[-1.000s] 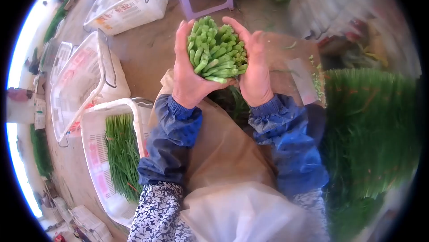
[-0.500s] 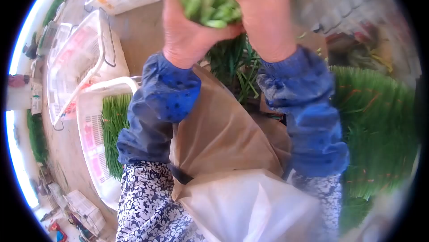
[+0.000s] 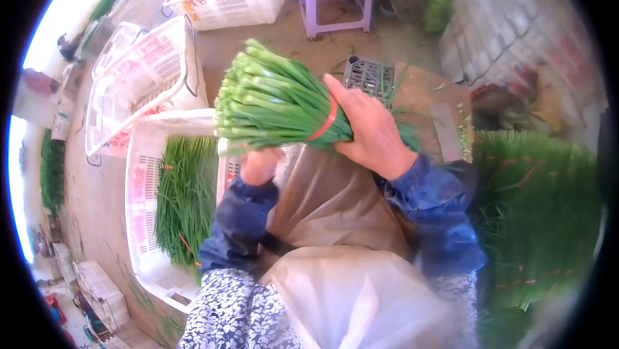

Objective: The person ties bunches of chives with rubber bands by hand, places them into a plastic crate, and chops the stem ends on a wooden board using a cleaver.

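A thick bunch of garlic chives (image 3: 277,101) lies sideways in front of me, its pale cut ends facing left. Round its right part runs a red band (image 3: 325,120). My right hand (image 3: 374,131) is closed on the bunch just beyond the band, thumb on the near side. Under the cut ends is my left hand (image 3: 260,166), close against the bunch; its fingers are mostly hidden and blurred. The leaf ends trail off behind my right hand.
On the left, a white plastic crate (image 3: 145,201) holds banded chives (image 3: 187,201). Other white crates (image 3: 145,78) stand behind it. A purple stool (image 3: 335,4) is at the back, near a grey plastic grid (image 3: 369,75) and a brown board (image 3: 416,97). Heaped chives (image 3: 535,220) fill the right side.
Both hands have come down from the top of the view with the bunch. It has turned from end-on to sideways, and its red band now shows. The view has shifted.
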Tool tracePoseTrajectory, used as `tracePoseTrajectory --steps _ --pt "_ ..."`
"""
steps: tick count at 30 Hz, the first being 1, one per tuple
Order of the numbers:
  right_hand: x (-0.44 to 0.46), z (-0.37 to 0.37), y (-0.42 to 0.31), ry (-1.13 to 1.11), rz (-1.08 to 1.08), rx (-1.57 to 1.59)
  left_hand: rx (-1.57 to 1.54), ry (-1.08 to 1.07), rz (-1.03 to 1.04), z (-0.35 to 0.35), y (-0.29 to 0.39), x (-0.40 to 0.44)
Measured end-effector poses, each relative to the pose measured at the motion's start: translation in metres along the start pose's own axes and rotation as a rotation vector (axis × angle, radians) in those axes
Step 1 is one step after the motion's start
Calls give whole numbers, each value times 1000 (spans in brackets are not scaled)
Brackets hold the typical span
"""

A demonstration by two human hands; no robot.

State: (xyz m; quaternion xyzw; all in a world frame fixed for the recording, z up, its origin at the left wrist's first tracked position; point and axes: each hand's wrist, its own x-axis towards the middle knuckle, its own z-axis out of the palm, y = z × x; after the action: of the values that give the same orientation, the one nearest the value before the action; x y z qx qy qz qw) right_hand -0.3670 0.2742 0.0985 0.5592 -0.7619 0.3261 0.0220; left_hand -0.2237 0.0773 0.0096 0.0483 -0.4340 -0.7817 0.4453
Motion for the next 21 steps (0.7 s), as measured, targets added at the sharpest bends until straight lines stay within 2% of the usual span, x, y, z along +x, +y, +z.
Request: tracePoseTrajectory --steps 1,2,3,5,6,7,8,10,11,12,13,15,16,18,20,21 --pt "-8 3 -3 54 -24 -11 144 27 -57 -28 3 -7" --pt "-16 8 -7 103 -42 -13 -26 -140 -248 -75 20 11" --pt "-22 0 -22 154 -72 -168 100 -171 -305 -93 45 23" --pt "-35 9 -39 160 -121 -225 835 -50 -208 -79 112 41" --pt "-41 15 -48 199 -180 -311 1010 -32 -133 -66 136 44" --pt "-50 19 -60 64 -126 -177 1082 -55 -34 -53 152 41" --pt "-60 29 -59 34 -125 -157 1149 -85 81 -31 167 43" --pt "-85 54 -52 -228 -194 -115 1306 -359 125 7 173 33" --pt "-81 38 -63 -335 -128 11 1441 -608 156 28 170 26" --pt "-79 30 -64 -349 -127 25 1554 -878 178 43 164 17" --pt "-79 23 -64 -377 -114 55 1551 -882 154 43 151 10" --pt "-77 10 -66 -406 -82 98 1599 -1184 -92 27 120 -7" --pt "-76 3 -64 -409 -82 103 1600 -1183 -98 16 110 -16" --pt "-75 -13 -61 -470 -70 240 1476 -1196 -346 0 100 -31" --pt "-62 -29 -64 -505 4 334 1536 -1177 -363 12 103 -40" --pt "-54 -31 -65 -355 -30 394 1585 -1167 -374 21 104 -44"
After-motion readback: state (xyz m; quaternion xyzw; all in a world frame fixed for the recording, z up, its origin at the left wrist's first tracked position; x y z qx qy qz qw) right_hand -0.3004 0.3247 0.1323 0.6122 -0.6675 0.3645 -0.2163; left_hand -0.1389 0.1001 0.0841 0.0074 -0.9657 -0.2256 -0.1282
